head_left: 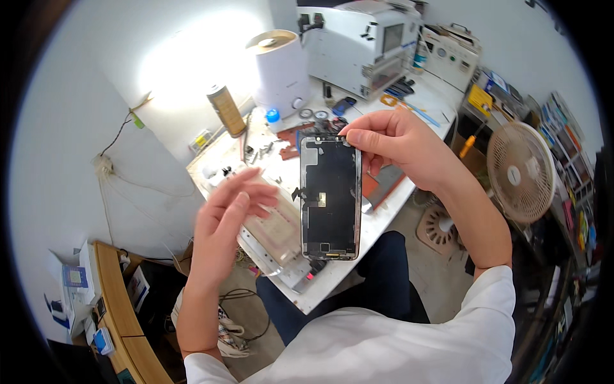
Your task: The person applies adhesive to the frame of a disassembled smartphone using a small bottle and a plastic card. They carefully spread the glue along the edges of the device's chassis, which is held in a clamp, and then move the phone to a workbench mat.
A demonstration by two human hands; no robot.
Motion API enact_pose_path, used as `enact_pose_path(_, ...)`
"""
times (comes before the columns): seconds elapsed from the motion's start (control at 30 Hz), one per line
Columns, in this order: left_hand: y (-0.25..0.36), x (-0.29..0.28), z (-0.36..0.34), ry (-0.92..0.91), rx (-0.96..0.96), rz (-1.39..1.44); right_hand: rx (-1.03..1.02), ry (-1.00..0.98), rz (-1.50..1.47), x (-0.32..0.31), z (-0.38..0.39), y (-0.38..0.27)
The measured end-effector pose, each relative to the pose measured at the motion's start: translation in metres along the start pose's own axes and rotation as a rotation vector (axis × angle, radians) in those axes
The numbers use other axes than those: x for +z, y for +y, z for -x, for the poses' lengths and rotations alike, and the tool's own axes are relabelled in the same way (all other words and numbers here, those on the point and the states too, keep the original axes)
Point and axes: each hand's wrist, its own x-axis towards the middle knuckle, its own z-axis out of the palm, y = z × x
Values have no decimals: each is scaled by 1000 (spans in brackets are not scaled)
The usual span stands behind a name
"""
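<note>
A phone screen assembly point(339, 211), its black back side facing me, hangs upright over the table. Its top right corner is pinched between the thumb and fingers of my right hand point(390, 144). A short dark flex cable point(298, 194) sticks out from its left edge. My left hand point(233, 208) is held apart from the screen, to its left, with the fingers loosely spread and slightly blurred; nothing shows in it. Below that hand lies a flat cream-coloured plate point(276, 233) on a metal base, partly hidden by the hand and the screen.
On the white table point(400, 208) stand a tan spray can point(227, 112), a white humidifier-like canister point(279, 73) and a blue-capped bottle point(273, 116). A large white machine point(355, 48) is behind. At right are a standing fan point(519, 173) and a cluttered shelf; a wooden desk point(121, 307) is lower left.
</note>
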Motion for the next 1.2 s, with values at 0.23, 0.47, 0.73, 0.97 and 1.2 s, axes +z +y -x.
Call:
enact_pose_path(0.23, -40, 113, 75, -626, -544, 1139, 47, 82, -173, 5, 114, 14)
enact_pose_path(0.47, -98, 224, 161, -958, -597, 1504, 132, 281, -165, 15, 273, 44)
enact_pose_path(0.73, -121, 313, 245, -1155, -705, 1527, 110, 459, -228, 18, 423, 87)
enact_pose_path(0.97, -114, 385, 279, -1119, -864, 1178, -2, 819, -376, 23, 544, 201)
enact_pose_path(1.2, -99, 495, 317, -1263, -571, 595, -65, 1261, -51, 88, 697, 199)
